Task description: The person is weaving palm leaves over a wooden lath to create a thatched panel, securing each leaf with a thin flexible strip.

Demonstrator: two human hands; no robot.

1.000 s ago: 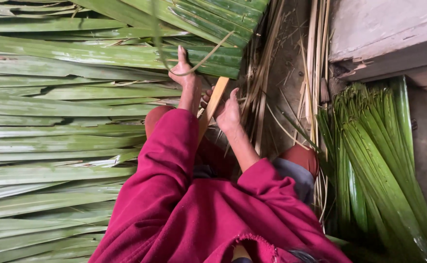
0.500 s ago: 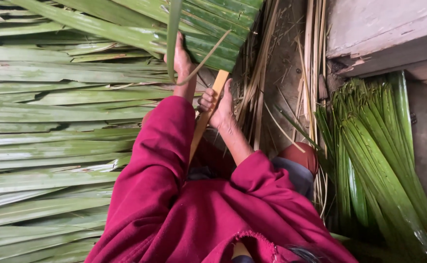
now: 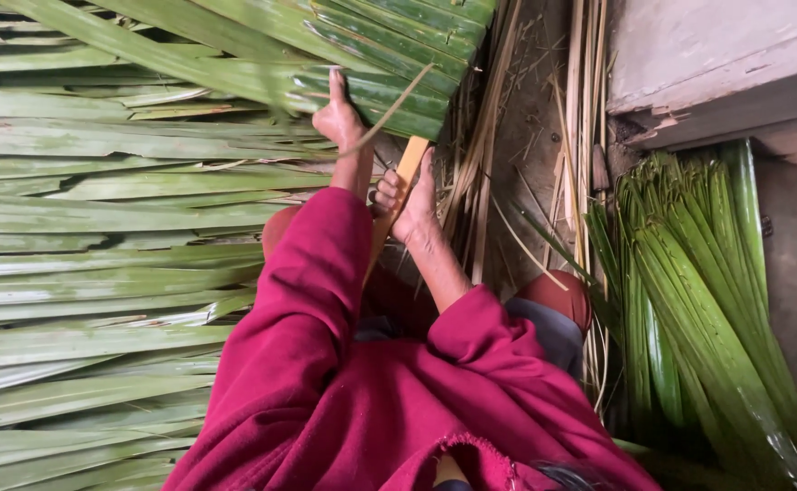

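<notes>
Two hands up at frond edge. Left hand [image 3: 342,123] on green palm leaf [image 3: 362,55], fingers seemingly pinching it. Right hand [image 3: 409,202] closed round yellow wooden handle [image 3: 405,173]. Stripped leaf bundle [image 3: 698,291] crowds right, leaf mat [image 3: 99,273] left; narrow gap between. Since half second ago, right hand closer to left forearm.

Palm leaves [image 3: 99,236] spread at left, leaf-strip bundle [image 3: 698,300] at right, stone step [image 3: 717,64] behind the bundle
</notes>
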